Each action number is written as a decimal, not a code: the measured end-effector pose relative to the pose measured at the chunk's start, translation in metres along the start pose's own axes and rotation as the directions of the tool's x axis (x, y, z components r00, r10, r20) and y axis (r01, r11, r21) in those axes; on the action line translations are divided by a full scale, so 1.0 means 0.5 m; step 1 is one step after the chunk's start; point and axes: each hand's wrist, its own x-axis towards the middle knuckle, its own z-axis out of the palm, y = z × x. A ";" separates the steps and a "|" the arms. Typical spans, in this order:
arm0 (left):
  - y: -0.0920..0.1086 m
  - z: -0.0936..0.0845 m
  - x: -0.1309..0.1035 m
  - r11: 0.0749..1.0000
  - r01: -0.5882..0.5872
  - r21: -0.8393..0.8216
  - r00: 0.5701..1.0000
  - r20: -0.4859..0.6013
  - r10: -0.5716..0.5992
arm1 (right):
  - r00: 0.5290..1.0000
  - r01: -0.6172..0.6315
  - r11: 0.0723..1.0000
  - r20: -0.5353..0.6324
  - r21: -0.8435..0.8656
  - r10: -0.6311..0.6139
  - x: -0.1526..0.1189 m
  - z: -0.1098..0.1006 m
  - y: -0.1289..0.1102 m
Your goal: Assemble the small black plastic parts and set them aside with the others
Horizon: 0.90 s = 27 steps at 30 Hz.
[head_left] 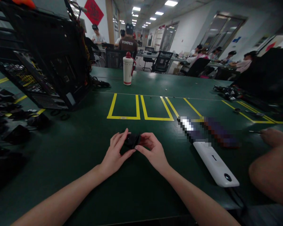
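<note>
Between both hands, just above the green table (89, 188), is a small black part (132, 140) with a flat plate-like piece on its right side; its exact kind does not show. My left hand (116, 147) grips it from the left, thumb below and fingers at the top. From the right, my right hand (153, 149) pinches the part with thumb and curled fingers. The thumbs nearly meet at the part's lower edge. My fingers hide some of it.
At left stand an open computer case (44, 56) and several black parts (16, 133). A white cup (127, 70) is behind the yellow tape outlines. To the right lie a white device (214, 164) with a cable and a blurred-out object (220, 133), beside another person's hand (277, 138).
</note>
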 end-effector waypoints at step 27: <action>-0.015 0.016 0.003 0.994 0.081 0.072 0.995 0.059 -0.086 | 0.994 -0.096 0.995 0.048 -0.019 0.097 0.020 -0.005 0.062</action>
